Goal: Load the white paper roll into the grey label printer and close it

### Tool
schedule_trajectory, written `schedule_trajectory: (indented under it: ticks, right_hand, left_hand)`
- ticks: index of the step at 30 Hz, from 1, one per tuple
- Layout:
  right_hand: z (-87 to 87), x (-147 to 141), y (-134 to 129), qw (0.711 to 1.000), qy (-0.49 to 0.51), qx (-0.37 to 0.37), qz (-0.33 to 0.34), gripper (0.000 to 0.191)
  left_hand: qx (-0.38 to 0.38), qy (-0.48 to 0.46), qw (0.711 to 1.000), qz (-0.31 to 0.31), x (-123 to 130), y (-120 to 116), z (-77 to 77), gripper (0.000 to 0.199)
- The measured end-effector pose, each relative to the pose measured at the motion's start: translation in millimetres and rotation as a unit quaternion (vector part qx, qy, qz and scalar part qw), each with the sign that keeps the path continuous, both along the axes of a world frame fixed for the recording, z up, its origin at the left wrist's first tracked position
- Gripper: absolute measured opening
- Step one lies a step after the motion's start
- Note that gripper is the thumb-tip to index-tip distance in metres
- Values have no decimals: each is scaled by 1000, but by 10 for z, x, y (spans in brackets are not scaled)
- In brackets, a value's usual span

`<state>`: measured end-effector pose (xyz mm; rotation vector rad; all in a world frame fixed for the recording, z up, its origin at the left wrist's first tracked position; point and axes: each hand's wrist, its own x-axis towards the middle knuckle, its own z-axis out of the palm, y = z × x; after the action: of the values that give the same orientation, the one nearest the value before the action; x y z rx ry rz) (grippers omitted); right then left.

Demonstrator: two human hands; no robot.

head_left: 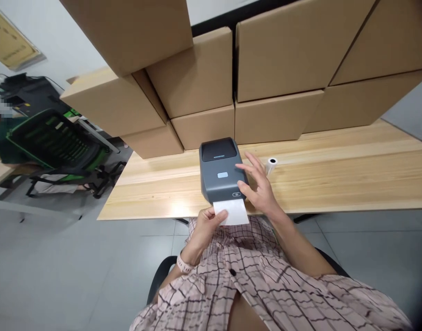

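Observation:
A dark grey label printer [217,177] sits near the front edge of the wooden table. From its front slot hangs a white blank label strip [235,214]. My left hand [208,224] pinches the strip's left side, thumb on top. Over the printer's right side is my right hand [259,186], fingers spread, with nothing in it; whether its fingertips touch the casing I cannot tell. A small white paper roll [271,164] stands just behind that hand, partly hidden by it.
Stacked cardboard boxes [276,59] line the back of the wooden table [352,174]. At the left are a green-and-black office chair [59,142], a person in dark green [3,142] and dark equipment [31,96]. The table's front edge lies close to my lap.

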<state>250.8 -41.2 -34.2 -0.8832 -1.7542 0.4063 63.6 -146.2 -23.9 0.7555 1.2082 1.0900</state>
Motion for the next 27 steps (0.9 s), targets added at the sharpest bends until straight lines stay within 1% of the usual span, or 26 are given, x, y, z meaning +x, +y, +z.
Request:
schedule_trajectory:
  ticks: [2,4,6,8,10,11,13,14,15,16,17,19,20,22,24,26,27]
  right_hand:
    - [140,37,-19,994,-100,49,-6,31]
    - [260,50,-23,979,-187,81,1,32]
    - [370,40,-15,963,-249,102,13,39]
    - [475,12,9,948,-293,119,33,45]
    - [553,-21,44,934,-325,135,61,44]
    - [568,-35,60,929,-332,142,75,44]
    - [526,-45,67,933,-320,145,81,44]
    - [464,-41,50,941,-297,142,74,45]
    - [378,-32,17,954,-263,131,60,46]
    - [273,-21,-31,969,-218,109,39,49]
    - [155,-10,-88,983,-167,76,18,53]
    - [-78,5,-211,998,-63,-19,-11,63]
    - [-177,8,-268,998,-23,-64,-13,67]
    - [-307,12,-355,992,23,-121,-2,68]
    - [-333,30,-403,990,27,-138,13,68]
    - [-263,75,-409,989,11,-146,24,70]
    - [-198,102,-393,989,1,-148,29,72]
  left_hand:
    - [14,37,998,-43,-100,-43,33,59]
    - [38,89,994,-57,-234,-76,62,63]
    - [67,142,987,-22,-381,-81,94,63]
    - [99,186,977,44,-513,-52,123,58]
    - [132,218,961,105,-607,8,133,52]
    - [151,236,952,125,-635,46,126,48]
    - [199,287,927,136,-651,128,79,39]
    - [227,315,913,128,-640,166,37,38]
    - [252,336,901,111,-620,199,-17,45]
    - [273,345,894,86,-593,225,-80,57]
    - [287,343,893,58,-562,244,-151,69]
    - [298,313,902,6,-505,261,-299,83]
    - [303,302,904,-6,-484,262,-366,86]
    - [331,311,891,-1,-465,251,-462,89]
    - [364,349,863,14,-476,238,-478,86]
    - [378,384,842,16,-504,251,-400,80]
    - [380,392,838,13,-521,280,-330,78]
